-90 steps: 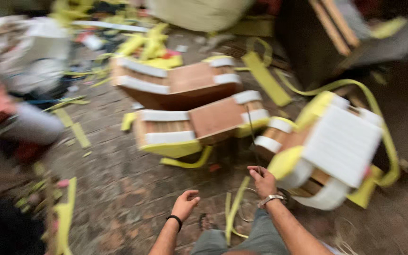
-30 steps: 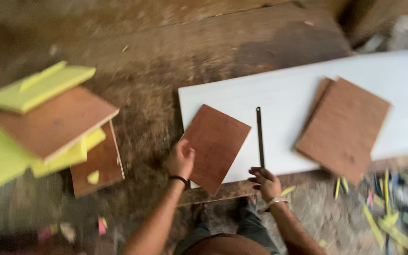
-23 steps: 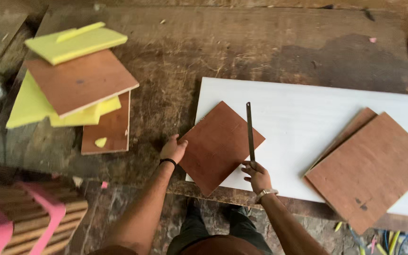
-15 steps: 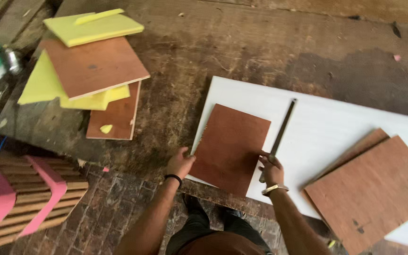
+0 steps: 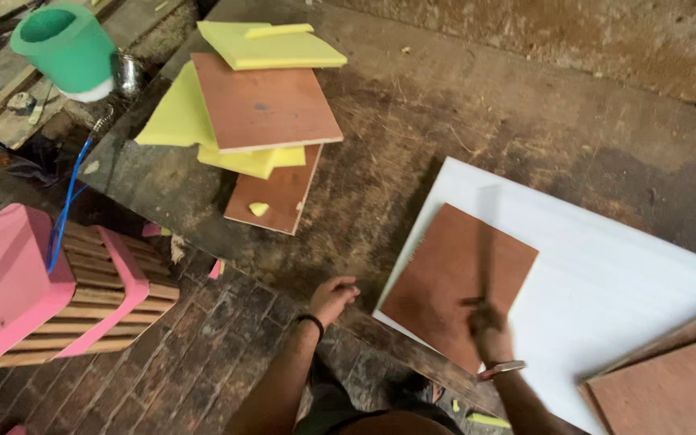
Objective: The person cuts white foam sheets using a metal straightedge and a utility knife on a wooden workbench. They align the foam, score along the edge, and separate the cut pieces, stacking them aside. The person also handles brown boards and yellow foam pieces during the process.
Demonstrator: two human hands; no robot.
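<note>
both hands blur: right hand (image 5: 489, 326) on brown board (image 5: 457, 282), grip unclear; left hand (image 5: 333, 295) half-curled, empty.

a square brown plywood board (image 5: 461, 282) lay on the near left corner of a large white foam sheet (image 5: 606, 274), which rested on the right part of a worn wooden workbench (image 5: 445, 105). the right hand (image 5: 489, 330) sat on the board's near edge, blurred. the left hand (image 5: 333, 296) rested at the bench's near edge, left of the board and apart from it. at the sheet's near right corner lay 2 more brown plywood boards (image 5: 670, 387), overlapping. farther back on the bench's left end stood a stack of yellow foam pads and plywood squares (image 5: 251, 113). left of the stack, beyond the bench, stood a green plastic cup (image 5: 64, 47). below the bench, on the brick floor, lay a pink-padded slatted wooden piece (image 5: 50, 282).
</note>
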